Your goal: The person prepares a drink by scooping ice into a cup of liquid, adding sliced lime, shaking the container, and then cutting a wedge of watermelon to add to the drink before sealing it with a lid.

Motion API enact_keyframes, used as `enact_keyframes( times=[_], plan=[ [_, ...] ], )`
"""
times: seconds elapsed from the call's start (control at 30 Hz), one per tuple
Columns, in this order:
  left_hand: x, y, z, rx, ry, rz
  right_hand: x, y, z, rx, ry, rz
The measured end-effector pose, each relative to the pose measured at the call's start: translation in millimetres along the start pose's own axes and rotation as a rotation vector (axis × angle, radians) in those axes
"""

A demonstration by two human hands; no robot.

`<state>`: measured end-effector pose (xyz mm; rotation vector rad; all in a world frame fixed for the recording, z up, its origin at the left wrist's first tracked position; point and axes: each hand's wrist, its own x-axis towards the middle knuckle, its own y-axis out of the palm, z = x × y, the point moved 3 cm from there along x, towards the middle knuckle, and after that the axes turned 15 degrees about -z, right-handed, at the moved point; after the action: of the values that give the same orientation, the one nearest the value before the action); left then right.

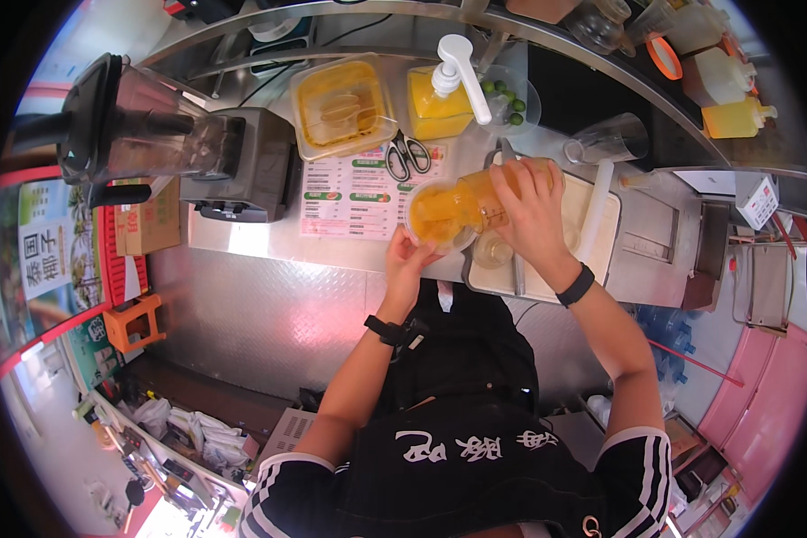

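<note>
My left hand (pixel 410 260) is wrapped round the lower side of a clear plastic cup (pixel 412 221) with orange pulp or drink in it. My right hand (pixel 531 213) grips a clear shaker cup (pixel 486 190) that lies tilted to the left, its mouth at the plastic cup. Orange liquid shows inside the shaker and at its lip. Under my right hand, a beige tray (pixel 601 235) with a dark rim bears a small glass jar (pixel 491 251) and a long metal utensil. Black-handled scissors (pixel 407 161) lie just beyond the plastic cup.
A printed menu sheet (pixel 341 211) lies on the counter. Behind it stand an orange-stained tub (pixel 301 106), a yellow container with a white pump (pixel 455 67), and a bowl of limes (pixel 516 106). A blender (pixel 260 166) is at left, an empty clear pitcher (pixel 611 139) at right.
</note>
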<state>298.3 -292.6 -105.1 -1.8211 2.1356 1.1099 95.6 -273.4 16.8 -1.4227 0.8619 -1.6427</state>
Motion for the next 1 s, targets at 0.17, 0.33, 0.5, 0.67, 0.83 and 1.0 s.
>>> enact_keyframes(
  times=[0.17, 0.33, 0.5, 0.67, 0.83, 1.0],
  plan=[
    [-1.5, 1.9, 0.2, -0.006, -0.024, 0.035, -2.1, 3.2, 1.6, -0.066, -0.041, 0.014],
    [0.0, -2.0, 0.7, -0.017, -0.007, 0.076, -0.8, 2.1, 6.9, -0.112, -0.081, 0.019],
    [3.4, -10.1, 2.1, -0.051, -0.05, 0.122, 0.3, 0.4, 11.4, -0.166, -0.167, -0.033],
    [4.0, -14.1, -0.9, -0.029, -0.069, 0.147, 6.1, -2.8, 21.4, -0.263, -0.275, -0.011],
    [0.6, -11.4, -3.1, -0.052, -0.078, 0.154, 16.0, -3.2, 38.0, -0.411, -0.467, -0.012],
    [3.0, -15.4, -2.7, -0.086, -0.096, 0.148, 25.5, -1.3, 54.9, -0.517, -0.688, 0.02]
  ],
)
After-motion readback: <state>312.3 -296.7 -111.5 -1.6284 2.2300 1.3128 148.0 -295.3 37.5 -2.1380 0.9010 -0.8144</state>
